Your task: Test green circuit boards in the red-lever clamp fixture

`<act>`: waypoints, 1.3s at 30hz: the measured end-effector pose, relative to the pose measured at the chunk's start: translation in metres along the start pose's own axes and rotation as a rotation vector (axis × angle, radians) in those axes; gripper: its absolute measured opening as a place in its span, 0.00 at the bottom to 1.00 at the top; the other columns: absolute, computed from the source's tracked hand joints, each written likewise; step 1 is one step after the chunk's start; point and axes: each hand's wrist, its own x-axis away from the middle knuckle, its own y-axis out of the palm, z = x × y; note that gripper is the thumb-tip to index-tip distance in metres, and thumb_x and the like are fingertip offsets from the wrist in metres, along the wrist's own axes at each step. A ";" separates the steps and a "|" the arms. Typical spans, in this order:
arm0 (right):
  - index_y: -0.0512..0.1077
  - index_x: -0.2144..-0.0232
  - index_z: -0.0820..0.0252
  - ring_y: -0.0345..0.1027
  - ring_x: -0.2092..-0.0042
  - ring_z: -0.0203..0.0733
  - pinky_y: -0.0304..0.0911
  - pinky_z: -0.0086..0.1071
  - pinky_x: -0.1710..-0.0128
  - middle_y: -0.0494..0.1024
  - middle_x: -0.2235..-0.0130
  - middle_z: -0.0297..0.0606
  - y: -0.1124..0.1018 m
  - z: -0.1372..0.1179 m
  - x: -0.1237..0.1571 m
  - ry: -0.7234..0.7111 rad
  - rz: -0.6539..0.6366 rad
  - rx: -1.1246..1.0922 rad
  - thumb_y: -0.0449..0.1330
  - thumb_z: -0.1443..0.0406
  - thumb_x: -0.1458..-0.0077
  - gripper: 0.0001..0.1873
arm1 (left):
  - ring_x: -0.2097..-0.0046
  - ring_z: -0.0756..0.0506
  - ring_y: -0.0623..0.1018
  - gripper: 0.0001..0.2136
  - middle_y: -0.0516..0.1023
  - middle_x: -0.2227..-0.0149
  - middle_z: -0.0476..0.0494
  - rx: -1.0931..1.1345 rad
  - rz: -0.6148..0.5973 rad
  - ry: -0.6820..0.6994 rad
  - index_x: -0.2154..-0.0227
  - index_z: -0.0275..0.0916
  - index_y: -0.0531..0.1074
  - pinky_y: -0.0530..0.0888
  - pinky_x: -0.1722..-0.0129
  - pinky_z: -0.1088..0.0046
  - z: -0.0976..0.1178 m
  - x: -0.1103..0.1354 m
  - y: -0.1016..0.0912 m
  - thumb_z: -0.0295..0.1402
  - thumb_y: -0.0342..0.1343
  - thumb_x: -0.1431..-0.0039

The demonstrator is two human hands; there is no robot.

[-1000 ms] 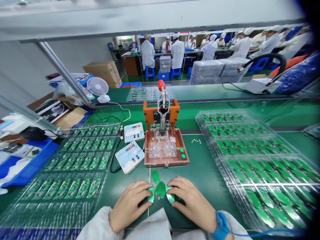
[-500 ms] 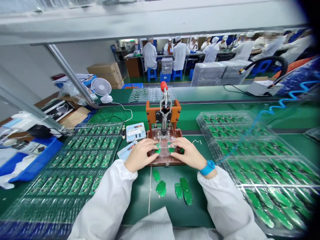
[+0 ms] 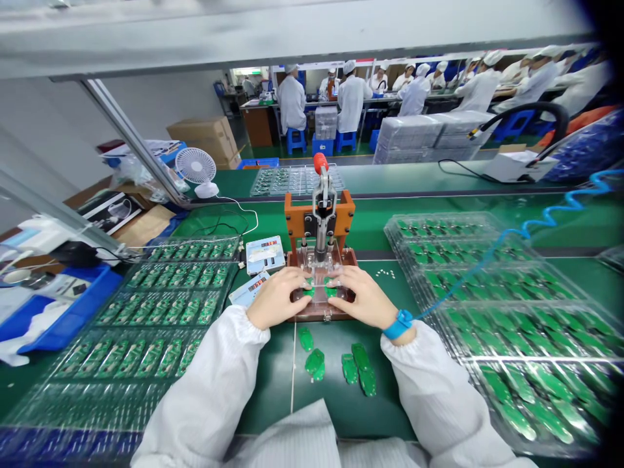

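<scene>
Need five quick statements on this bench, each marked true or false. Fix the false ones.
1. The left hand and right hand each touch a green board at the press. True.
2. The blue wristband is on the left wrist. False: it is on the right wrist.
3. Loose green boards lie on the bench between the forearms. True.
4. The white fan stands to the right of the press. False: the white fan is on its left.
5. A red knob tops the press. True.
</scene>
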 end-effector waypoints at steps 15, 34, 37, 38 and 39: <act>0.76 0.48 0.59 0.61 0.34 0.61 0.61 0.60 0.35 0.79 0.44 0.46 0.016 -0.016 0.022 0.063 0.071 0.055 0.62 0.55 0.34 0.19 | 0.30 0.30 0.62 0.18 0.72 0.38 0.30 -0.162 0.150 -0.056 0.47 0.34 0.68 0.65 0.35 0.41 0.016 0.036 0.045 0.40 0.58 0.33; 0.72 0.45 0.56 0.68 0.38 0.48 0.62 0.48 0.35 0.77 0.43 0.42 -0.117 -0.037 -0.154 0.098 0.539 -0.279 0.58 0.45 0.34 0.27 | 0.49 0.40 0.80 0.12 0.82 0.56 0.37 0.129 0.251 0.321 0.52 0.38 0.73 0.79 0.47 0.57 0.047 0.056 0.059 0.29 0.56 0.38; 0.78 0.60 0.65 0.78 0.57 0.46 0.73 0.47 0.48 0.83 0.62 0.44 -0.124 -0.037 -0.207 0.192 0.326 -0.340 0.51 0.39 0.33 0.35 | 0.47 0.39 0.79 0.10 0.82 0.57 0.37 0.165 0.208 0.323 0.55 0.37 0.74 0.78 0.44 0.56 0.048 0.054 0.061 0.30 0.56 0.38; 0.78 0.63 0.67 0.78 0.63 0.43 0.75 0.44 0.54 0.82 0.66 0.44 -0.126 -0.040 -0.217 0.211 0.270 -0.354 0.50 0.38 0.33 0.38 | 0.47 0.39 0.79 0.09 0.81 0.58 0.37 0.171 0.200 0.314 0.56 0.37 0.74 0.78 0.44 0.56 0.048 0.054 0.061 0.30 0.56 0.38; 0.79 0.65 0.68 0.77 0.67 0.41 0.76 0.40 0.58 0.82 0.68 0.43 -0.128 -0.045 -0.222 0.214 0.238 -0.365 0.50 0.38 0.33 0.38 | 0.47 0.39 0.79 0.08 0.81 0.58 0.37 0.178 0.195 0.305 0.57 0.37 0.74 0.78 0.45 0.56 0.047 0.054 0.062 0.30 0.56 0.38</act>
